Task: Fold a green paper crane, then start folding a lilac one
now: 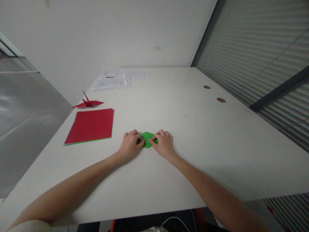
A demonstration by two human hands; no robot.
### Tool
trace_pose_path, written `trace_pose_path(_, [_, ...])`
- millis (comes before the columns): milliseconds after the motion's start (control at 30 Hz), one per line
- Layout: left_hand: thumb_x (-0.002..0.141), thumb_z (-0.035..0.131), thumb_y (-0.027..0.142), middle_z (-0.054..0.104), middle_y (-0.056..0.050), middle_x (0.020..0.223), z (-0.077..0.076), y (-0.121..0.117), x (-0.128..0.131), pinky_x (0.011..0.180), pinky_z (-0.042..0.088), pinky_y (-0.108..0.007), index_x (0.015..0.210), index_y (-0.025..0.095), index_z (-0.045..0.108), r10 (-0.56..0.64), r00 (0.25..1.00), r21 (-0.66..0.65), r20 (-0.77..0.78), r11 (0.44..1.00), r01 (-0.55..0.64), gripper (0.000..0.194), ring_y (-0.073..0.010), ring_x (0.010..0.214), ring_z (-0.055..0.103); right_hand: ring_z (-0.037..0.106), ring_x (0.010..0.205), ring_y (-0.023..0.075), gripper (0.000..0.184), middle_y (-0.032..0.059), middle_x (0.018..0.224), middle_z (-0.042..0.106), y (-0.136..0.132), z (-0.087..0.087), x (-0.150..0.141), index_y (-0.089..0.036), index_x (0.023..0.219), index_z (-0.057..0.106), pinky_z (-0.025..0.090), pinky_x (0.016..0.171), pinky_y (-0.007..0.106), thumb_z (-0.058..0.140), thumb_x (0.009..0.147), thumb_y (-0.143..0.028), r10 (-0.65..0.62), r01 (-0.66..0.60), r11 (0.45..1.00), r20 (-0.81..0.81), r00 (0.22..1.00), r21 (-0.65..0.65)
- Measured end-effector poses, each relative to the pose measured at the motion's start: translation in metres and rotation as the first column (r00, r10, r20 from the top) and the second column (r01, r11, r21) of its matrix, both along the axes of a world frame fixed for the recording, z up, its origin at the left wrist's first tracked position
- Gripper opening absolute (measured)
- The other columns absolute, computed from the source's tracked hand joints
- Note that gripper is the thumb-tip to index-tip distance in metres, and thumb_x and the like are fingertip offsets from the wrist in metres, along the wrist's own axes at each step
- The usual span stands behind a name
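Note:
A small piece of folded green paper [147, 135] lies on the white table in front of me. My left hand [131, 141] pinches its left end between thumb and fingers. At the opposite end my right hand [163, 141] grips the paper the same way, its fingers curled. The two thumbs come close together over the middle of the paper, and both side ends are partly hidden under my fingers. Creases show on the paper, but its exact fold is too small to make out.
On the left lies a stack of square paper [90, 125], red on top with green below. Behind it stands a red origami crane [88, 103]. Printed sheets [111, 82] rest at the back left. Two round holes [221, 100] pierce the tabletop [183, 174] near the blinds.

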State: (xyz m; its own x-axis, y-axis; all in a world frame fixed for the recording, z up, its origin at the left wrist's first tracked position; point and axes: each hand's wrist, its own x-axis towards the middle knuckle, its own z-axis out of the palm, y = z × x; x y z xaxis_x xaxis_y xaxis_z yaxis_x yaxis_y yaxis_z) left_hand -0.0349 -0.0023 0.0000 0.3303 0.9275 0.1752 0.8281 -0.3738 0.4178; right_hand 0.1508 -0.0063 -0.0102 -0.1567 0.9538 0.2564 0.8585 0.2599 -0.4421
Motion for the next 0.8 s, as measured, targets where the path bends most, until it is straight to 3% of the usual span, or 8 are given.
trace_pose_path(333, [0.085,0.060,0.028,0.059,-0.004,0.086,0.0023,0.0000,0.0008,0.079,0.037,-0.037,0.074,0.017,0.064,0.011,1.000,-0.025,-0.016,1.000,-0.012,0.016,-0.0204,0.082,0.057,0.050,0.096,0.0257,0.031,0.0081,0.097,0.060,-0.0024,0.0060,-0.0013,-0.022,0.076,0.068,0.035,0.082,0.041,0.058,0.090,-0.048,-0.013,0.017,0.999,0.097,0.995,-0.045])
trace_pose_path(800, [0.084,0.062,0.034,0.059,-0.004,0.085,0.0082,0.0019,-0.0017,0.079,0.036,-0.036,0.071,0.016,0.064,0.039,0.999,-0.086,-0.025,0.995,-0.041,0.022,-0.0208,0.085,0.056,0.049,0.095,0.0251,0.029,0.0064,0.096,0.061,-0.0032,0.0079,-0.0018,-0.023,0.075,0.069,0.033,0.081,0.039,0.059,0.089,-0.046,-0.021,0.025,0.999,0.079,0.997,-0.042])
